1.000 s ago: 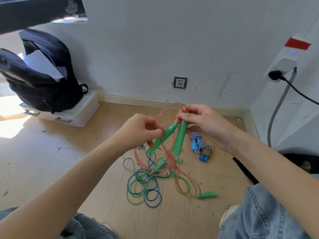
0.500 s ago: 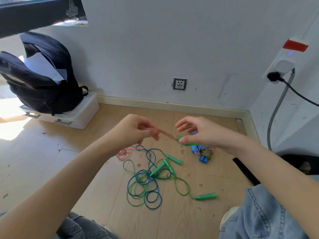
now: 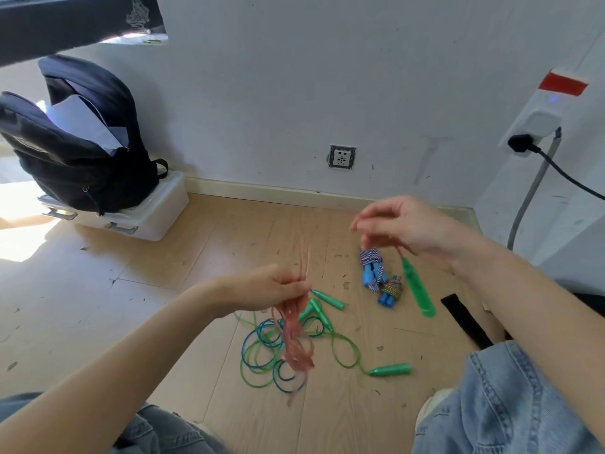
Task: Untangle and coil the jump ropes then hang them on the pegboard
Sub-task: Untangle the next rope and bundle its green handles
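My left hand (image 3: pixel 278 286) grips a bunch of pink rope loops (image 3: pixel 293 339) that hang down, blurred, over the floor. My right hand (image 3: pixel 402 227) pinches the pink rope's end, and its green handle (image 3: pixel 417 288) dangles below. On the wooden floor lies a tangle of blue and green ropes (image 3: pixel 271 352) with green handles (image 3: pixel 391 369) spread around it. Two coiled ropes with blue handles (image 3: pixel 376 273) lie by the right hand. No pegboard is in view.
A black backpack (image 3: pixel 75 149) sits on a white plastic box (image 3: pixel 154 214) at the left by the wall. A wall socket (image 3: pixel 341 156) is straight ahead, and a cable (image 3: pixel 563 172) hangs at the right. My jeans-clad knee (image 3: pixel 504 404) fills the lower right.
My hands have pulled apart. The left dropped lower with the bunched pink rope; the right rose to the right, and one green handle now dangles from it.
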`<state>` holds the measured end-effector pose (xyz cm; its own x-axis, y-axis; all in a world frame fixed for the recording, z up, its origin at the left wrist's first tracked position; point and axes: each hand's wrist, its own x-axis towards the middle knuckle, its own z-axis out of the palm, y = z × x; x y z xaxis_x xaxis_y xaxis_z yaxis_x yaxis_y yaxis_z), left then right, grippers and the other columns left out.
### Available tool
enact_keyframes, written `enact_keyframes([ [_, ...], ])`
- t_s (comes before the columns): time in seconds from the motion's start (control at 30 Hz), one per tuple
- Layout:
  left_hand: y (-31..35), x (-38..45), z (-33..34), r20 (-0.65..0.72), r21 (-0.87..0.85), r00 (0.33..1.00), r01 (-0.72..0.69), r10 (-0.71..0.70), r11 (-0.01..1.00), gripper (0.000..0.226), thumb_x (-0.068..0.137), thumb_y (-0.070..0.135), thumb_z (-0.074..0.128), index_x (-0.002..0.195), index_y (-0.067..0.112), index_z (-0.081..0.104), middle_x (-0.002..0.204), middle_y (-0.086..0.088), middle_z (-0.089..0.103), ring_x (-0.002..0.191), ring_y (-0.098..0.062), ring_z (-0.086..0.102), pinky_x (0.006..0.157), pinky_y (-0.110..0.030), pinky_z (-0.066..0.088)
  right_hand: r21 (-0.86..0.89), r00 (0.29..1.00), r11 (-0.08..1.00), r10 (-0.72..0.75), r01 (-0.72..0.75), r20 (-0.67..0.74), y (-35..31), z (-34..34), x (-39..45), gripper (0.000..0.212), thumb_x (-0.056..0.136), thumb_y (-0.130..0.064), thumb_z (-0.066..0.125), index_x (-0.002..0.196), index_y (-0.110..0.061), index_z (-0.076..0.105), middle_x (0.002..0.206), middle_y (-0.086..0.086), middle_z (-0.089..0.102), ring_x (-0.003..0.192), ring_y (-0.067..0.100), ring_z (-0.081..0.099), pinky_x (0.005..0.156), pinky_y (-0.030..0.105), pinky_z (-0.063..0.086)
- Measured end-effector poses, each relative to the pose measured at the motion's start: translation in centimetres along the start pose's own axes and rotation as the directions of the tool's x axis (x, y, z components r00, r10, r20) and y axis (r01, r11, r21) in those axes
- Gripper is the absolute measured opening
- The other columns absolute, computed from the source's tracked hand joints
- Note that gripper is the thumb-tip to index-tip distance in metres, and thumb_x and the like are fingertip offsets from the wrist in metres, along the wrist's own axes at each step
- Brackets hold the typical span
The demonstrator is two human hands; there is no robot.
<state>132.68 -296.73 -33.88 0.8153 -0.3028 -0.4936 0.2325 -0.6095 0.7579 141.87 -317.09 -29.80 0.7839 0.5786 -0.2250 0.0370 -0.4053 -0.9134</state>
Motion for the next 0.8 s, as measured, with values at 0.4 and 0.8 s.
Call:
enact_keyframes([
  [0.4,1.1,0.1,-0.6,-0.101,-0.113,0.989,-0.116,0.105,0.987,0.033,0.096,0.029,0.044,0.068,0.013,0.053,0.042,0.013,0.036,0.041,-0.003,0.034,0.046,-0.013,0.036,-0.140,0.959,0.990,0.060,-0.022,0.278,-0.1,3.3,-0.6,0.041,0.078,-0.013,0.072,0.113,-0.016,0.051,0.063,0.001,0.068,0.063,0.009,0.065,0.064,0.013,0.049],
  [0.8,0.3,-0.8,-1.8,-0.173,0.273,0.983,-0.010,0.060,0.962,0.019,0.085,0.003,0.056,0.094,0.020,0.057,0.087,0.010,0.063,0.080,-0.013,0.062,0.055,-0.012,0.048,0.017,0.956,1.000,0.016,-0.012,-0.293,0.9,1.4,0.5,0.009,0.088,-0.007,0.059,0.081,-0.013,0.060,0.050,-0.005,0.054,0.041,0.002,0.053,0.049,0.012,0.048],
])
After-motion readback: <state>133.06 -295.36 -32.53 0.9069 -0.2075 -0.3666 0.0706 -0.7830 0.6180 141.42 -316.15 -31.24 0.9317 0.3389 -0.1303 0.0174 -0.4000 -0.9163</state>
